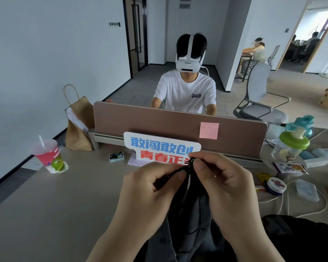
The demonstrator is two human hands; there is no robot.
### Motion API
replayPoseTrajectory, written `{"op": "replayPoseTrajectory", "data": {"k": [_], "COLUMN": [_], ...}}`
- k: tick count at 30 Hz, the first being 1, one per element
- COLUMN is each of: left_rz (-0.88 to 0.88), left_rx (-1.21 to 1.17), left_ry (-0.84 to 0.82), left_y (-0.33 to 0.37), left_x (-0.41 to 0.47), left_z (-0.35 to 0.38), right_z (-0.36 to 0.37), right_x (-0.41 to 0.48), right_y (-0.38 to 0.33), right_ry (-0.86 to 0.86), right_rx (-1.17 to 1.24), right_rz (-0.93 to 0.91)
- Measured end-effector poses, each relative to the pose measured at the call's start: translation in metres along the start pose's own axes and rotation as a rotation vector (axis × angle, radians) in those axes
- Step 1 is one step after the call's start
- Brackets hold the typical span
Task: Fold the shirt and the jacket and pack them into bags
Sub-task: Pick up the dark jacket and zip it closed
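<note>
A dark grey-black jacket (189, 224) hangs between my two hands above the desk's near edge, and its lower part runs out of the frame. My left hand (151, 188) pinches the top of one dark front edge. My right hand (222, 182) pinches the other edge right beside it, at a small dark piece that may be the zipper. More dark fabric (295, 237) lies at the lower right. A brown paper bag (78, 121) with handles stands at the back left of the desk. I see no shirt for folding.
A beige desk (55, 201) ends at a brown divider panel (159, 125) with a blue-and-red sign (159, 148). A pink drink cup (49, 156) stands left. Bottles, a jar, packets and a white cable (284, 201) clutter the right. A person in a headset sits behind the divider.
</note>
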State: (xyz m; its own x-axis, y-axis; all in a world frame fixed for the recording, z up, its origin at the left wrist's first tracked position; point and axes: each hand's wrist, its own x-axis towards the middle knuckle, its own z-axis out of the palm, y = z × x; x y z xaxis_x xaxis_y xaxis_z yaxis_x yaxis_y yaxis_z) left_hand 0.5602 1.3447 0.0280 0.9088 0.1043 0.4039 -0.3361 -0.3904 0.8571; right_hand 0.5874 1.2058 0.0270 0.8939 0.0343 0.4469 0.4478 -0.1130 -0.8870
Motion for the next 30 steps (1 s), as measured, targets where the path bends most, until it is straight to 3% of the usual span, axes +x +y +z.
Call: {"op": "replayPoseTrajectory", "data": {"k": [24,30], "left_rz": [0.033,0.027], "left_rx": [0.077,0.084], "left_ry": [0.049,0.085], "left_y": [0.0008,-0.0015], "left_x": [-0.0011,-0.0013], "left_z": [0.0009,0.0046], "right_z": [0.0001,-0.0031], "right_x": [-0.0001,0.0045], "right_y": [-0.0050,-0.0039], "right_ry": [-0.034,-0.086], "right_rx": [-0.059,-0.046], "right_rz": [0.033,0.113]}}
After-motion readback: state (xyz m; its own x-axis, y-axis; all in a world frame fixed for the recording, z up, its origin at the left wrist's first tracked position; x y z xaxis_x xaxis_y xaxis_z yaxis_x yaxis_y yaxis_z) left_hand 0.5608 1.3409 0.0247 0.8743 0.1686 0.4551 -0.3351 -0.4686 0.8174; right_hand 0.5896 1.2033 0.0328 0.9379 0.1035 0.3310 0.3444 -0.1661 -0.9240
